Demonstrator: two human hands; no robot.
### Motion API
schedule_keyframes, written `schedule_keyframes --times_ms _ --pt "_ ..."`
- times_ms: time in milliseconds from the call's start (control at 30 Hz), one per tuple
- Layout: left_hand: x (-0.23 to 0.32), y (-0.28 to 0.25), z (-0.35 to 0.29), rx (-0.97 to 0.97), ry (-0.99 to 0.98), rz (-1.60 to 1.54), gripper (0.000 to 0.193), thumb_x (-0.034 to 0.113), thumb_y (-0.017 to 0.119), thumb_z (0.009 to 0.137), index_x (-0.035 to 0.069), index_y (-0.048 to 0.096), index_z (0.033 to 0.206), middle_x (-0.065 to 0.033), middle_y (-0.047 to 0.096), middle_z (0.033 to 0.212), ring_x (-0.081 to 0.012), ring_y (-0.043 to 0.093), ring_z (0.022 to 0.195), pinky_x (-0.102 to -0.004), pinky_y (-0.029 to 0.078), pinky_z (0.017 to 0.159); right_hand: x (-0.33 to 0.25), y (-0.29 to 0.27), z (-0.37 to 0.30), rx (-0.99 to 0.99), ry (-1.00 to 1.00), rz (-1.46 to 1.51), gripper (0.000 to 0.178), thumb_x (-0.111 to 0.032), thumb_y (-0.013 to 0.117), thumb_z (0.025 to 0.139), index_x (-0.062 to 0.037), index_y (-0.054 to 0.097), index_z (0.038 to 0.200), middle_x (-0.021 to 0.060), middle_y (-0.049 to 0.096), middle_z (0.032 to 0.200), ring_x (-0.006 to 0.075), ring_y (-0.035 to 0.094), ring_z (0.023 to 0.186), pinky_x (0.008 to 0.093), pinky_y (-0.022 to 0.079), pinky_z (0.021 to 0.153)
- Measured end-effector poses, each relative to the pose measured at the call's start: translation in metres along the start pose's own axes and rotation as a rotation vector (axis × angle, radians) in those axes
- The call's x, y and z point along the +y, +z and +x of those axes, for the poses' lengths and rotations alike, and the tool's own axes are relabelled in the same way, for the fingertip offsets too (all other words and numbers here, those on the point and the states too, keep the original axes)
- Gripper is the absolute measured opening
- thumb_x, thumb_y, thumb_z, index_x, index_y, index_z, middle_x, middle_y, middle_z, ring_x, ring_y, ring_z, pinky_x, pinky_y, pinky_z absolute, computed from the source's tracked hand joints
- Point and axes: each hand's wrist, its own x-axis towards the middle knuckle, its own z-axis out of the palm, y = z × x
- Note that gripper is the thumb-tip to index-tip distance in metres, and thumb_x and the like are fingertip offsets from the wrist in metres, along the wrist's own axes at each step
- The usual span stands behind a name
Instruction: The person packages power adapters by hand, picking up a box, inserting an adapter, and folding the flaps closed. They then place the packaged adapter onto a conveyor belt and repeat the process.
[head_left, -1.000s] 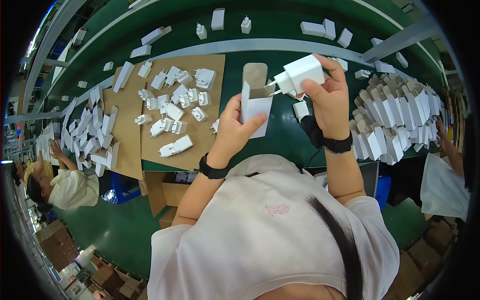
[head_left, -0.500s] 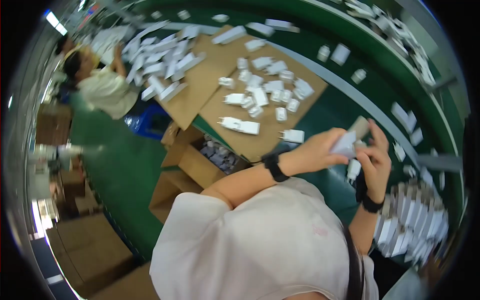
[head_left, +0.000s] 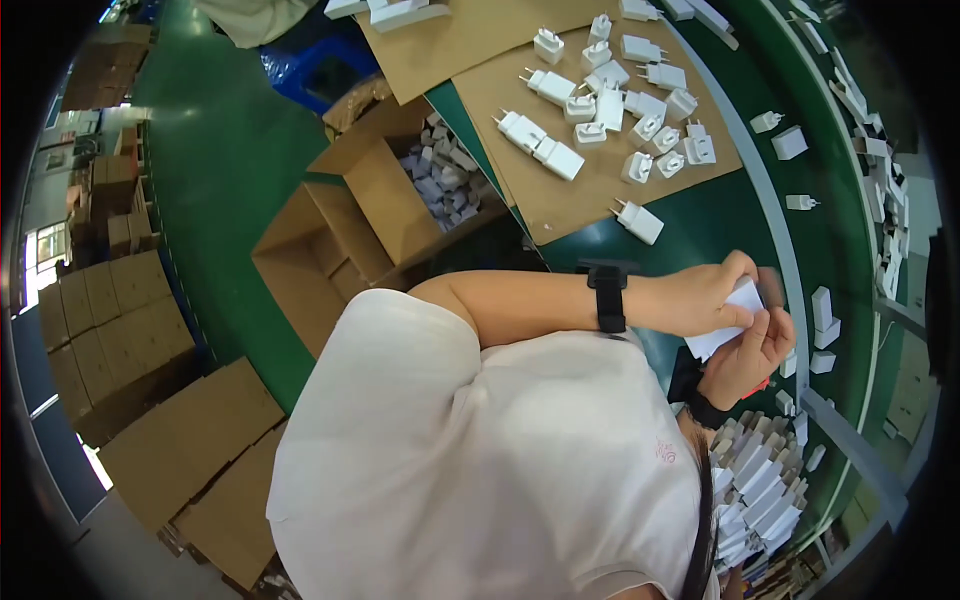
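Observation:
A small white paper box (head_left: 708, 340) is between my hands, over the right side of the green bench. My left hand (head_left: 712, 297) grips it from the left, fingers closed. From below, my right hand (head_left: 748, 360) closes on it too, thumb against the paper; its upper fingertips are blurred. My fingers hide part of the box, so I cannot tell whether its end is folded down. A white plug charger (head_left: 640, 222) lies on the bench left of and beyond my hands. Several more chargers (head_left: 608, 107) are scattered on a brown cardboard sheet (head_left: 560, 210).
Many white boxes (head_left: 760, 480) are piled below my right hand. A green conveyor (head_left: 815, 235) with loose boxes and chargers runs along the right. An open carton (head_left: 385, 205), partly filled with small boxes, stands left. Beyond it are a blue plastic object (head_left: 315, 75) and a person's sleeve (head_left: 255, 18).
My view has swung, so the bench sits higher and further right. My right hand has gone from beside the box's upper end to its lower side, and both hands are now close together.

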Motion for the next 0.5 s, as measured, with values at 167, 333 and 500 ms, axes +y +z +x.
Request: schedule_keyframes --times_ms 167,333,500 --pt "0.002 -0.016 -0.004 0.025 0.065 0.132 0.086 0.031 0.081 0.058 -0.003 0.029 0.117 -0.0226 0.049 0.104 -0.0331 0.054 0.096 -0.0361 0.044 0.081 -0.020 0.008 0.012 -0.257 0.112 -0.200 0.028 -0.012 0.052 0.088 0.0045 0.054 0.110 0.0183 0.059 0.110 0.0226 0.057 0.100 0.0327 0.043 0.089" --pt "0.017 -0.015 0.001 -0.037 0.019 0.401 0.068 0.014 0.072 0.064 0.003 0.024 0.111 -0.0180 0.049 0.093 -0.0256 0.056 0.080 -0.0339 0.047 0.068 -0.041 -0.003 0.029 -0.441 0.248 -0.068 0.027 -0.010 0.054 0.085 0.0058 0.061 0.105 0.0139 0.062 0.106 0.0179 0.059 0.093 0.0267 0.044 0.084" --pt "0.027 -0.009 0.008 -0.166 -0.091 0.351 0.068 0.011 0.070 0.065 0.004 0.019 0.109 -0.0175 0.051 0.089 -0.0227 0.057 0.075 -0.0328 0.047 0.065 -0.048 -0.012 0.022 -0.362 0.256 -0.048 0.025 -0.008 0.058 0.083 0.0016 0.063 0.105 0.0100 0.065 0.098 0.0106 0.059 0.085 0.0229 0.046 0.077"
